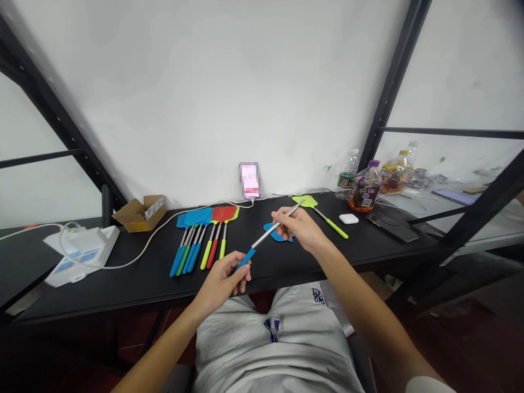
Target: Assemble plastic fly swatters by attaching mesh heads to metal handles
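My left hand (229,274) is closed around the blue grip of a fly swatter handle (262,239). Its silver metal rod slants up to the right, and my right hand (298,225) pinches it near the upper end. No swatter head shows on the rod's tip. Behind my right hand, a blue swatter head (282,236) lies on the black table, partly hidden by the fingers. To the left, several fly swatters (196,218) in blue, green, yellow and red lie in a row, handles toward me. A yellow-green fly swatter (331,222) lies to the right.
A lit phone (249,180) leans on the wall, with a white cable. An open cardboard box (141,214) and a white power strip (92,254) are at left. At right are bottles (364,188), a white earbud case (349,219) and a dark phone (392,227).
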The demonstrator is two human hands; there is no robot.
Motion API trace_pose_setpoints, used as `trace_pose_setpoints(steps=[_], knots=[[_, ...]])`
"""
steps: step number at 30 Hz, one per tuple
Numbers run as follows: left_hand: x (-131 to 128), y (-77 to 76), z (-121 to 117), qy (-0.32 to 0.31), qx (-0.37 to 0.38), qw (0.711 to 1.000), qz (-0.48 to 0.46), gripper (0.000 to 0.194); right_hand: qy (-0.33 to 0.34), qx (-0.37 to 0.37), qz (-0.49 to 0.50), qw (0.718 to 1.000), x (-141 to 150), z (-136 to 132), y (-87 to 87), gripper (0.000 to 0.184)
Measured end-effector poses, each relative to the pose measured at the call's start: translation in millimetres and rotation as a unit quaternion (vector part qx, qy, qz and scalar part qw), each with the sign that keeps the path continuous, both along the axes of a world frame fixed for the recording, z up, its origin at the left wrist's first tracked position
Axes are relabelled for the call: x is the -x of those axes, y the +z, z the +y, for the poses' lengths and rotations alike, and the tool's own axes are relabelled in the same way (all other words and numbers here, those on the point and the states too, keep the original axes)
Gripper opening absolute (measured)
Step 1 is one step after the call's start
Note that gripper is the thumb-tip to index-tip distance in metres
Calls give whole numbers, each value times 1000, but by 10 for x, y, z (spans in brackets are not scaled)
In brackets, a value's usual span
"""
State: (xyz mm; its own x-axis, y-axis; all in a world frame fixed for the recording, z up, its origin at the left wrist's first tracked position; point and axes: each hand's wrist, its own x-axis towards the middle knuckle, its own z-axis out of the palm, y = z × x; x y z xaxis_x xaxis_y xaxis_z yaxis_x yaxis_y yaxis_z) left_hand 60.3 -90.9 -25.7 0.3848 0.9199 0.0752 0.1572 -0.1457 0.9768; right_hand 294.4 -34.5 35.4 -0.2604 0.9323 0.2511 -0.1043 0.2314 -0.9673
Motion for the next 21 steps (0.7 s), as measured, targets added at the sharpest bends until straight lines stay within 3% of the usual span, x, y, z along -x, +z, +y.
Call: trace_pose_setpoints(steps=[9, 16, 21], knots=[[-35, -5, 3, 7, 20, 999, -26, 33, 41, 20, -20, 999, 15, 97, -116, 35], [-19, -19, 5, -55, 15, 998, 2, 32, 180, 20, -107, 978, 290, 24, -261, 35], [21, -21, 48, -45, 29, 997, -56, 28, 103, 8, -126, 987, 65, 146, -209, 49]])
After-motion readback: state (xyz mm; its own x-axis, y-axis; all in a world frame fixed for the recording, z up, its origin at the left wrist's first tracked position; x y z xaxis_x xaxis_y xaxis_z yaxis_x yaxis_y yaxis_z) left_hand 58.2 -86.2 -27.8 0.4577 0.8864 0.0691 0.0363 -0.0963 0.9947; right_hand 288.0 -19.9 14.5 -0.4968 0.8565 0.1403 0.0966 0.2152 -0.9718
